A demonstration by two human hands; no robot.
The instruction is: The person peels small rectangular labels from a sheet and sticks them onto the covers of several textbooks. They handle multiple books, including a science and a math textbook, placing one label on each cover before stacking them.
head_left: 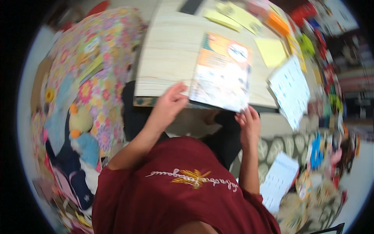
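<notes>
Handling looks only partway. Left hand (171, 99) is held by the book's (222, 74) lower left corner, fingers loosely curled; contact can't be told. Book is positioned over the table's (167, 50) front edge, cover up, apparently closed; whether fully rested can't be told. Lower right corner seems pinched by the right hand (248, 119); release isn't done yet. Yellow paper (271, 52) and white sheet (290, 91), further right, are left untouched.
</notes>
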